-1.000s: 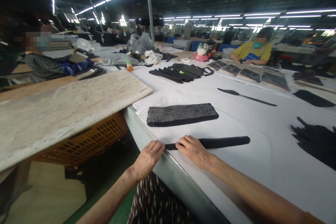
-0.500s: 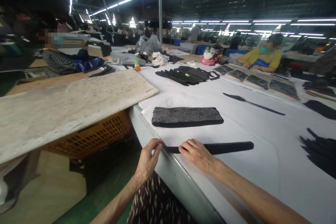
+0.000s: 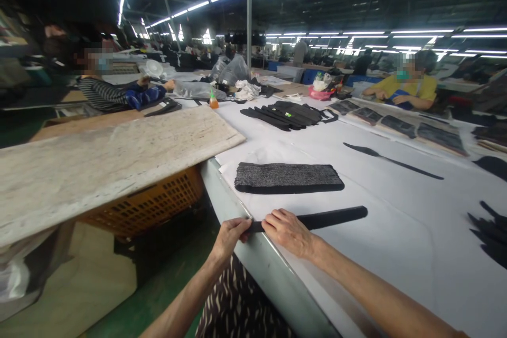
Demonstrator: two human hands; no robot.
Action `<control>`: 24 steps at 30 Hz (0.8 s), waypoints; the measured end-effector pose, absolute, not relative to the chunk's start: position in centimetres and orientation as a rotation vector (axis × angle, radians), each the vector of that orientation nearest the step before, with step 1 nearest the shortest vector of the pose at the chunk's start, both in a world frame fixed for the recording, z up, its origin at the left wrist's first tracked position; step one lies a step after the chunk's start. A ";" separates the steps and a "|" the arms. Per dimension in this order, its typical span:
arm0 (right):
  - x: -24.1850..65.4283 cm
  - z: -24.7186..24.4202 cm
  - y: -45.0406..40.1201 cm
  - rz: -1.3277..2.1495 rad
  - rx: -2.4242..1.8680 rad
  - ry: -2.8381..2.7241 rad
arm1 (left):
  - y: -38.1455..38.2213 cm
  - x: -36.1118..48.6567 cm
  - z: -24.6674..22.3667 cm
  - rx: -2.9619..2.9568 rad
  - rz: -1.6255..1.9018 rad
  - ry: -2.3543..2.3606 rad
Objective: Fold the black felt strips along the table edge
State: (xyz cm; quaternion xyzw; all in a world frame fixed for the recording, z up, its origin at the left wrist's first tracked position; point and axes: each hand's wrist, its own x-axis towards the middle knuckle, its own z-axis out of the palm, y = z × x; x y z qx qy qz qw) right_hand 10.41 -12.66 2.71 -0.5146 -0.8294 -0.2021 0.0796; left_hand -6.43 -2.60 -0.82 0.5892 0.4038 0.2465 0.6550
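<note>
A narrow black fabric strip (image 3: 332, 217) lies across the white tabletop, its near end reaching the table's edge. My left hand (image 3: 233, 235) pinches that end between thumb and fingers at the edge. Further along, my right hand (image 3: 287, 229) is closed over the strip with bent fingers, partly hiding it. Just beyond both hands lies a neat stack of grey ribbed strips (image 3: 289, 175) with a black border along the near side.
An orange crate (image 3: 146, 206) stands below a pale board (image 3: 119, 153) on the left. Farther back lie black glove-like pieces (image 3: 293, 115) and a small orange bottle (image 3: 213, 99). A thin black piece (image 3: 392, 160) rests at right. Two people sit working across the tables.
My left hand has come onto the strip's near end and taken hold of it. The strip has shifted slightly toward the edge, its far end now tilted up-right. The view has turned a little left.
</note>
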 end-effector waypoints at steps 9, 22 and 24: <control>12.3 2.1 -13.7 -0.556 -1.590 -2.421 | -2.2 -7.1 -0.5 1.301 0.539 0.975; 13.5 1.9 -15.5 -0.468 -1.599 -2.346 | -0.5 -10.9 -2.8 1.281 0.529 1.133; 13.6 2.0 -15.7 -0.475 -1.592 -2.335 | -0.3 -11.8 -3.3 1.274 0.524 1.152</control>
